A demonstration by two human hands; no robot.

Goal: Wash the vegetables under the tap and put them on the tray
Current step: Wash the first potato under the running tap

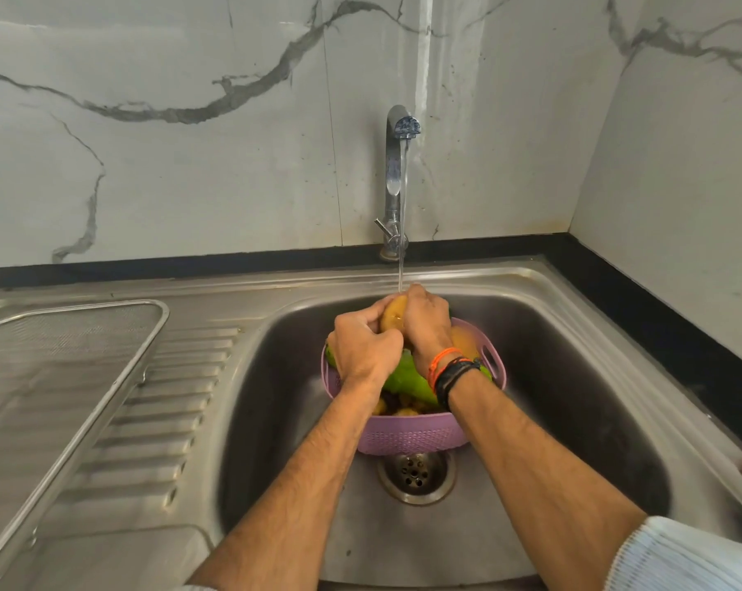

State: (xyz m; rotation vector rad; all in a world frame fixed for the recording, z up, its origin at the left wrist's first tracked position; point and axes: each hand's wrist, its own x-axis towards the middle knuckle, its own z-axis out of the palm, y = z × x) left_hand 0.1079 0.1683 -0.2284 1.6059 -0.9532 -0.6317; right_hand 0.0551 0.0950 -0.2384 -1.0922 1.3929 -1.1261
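A steel sink (574,377) is set into a black counter (659,300) in a marble-tiled corner. A purple basket (407,435) of vegetables stands in the basin, just behind the drain (416,473). On the ribbed drainboard (160,403) to the left lies a mesh tray (53,377).

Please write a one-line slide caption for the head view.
Both hands rub a potato under the running tap, above a purple basket.
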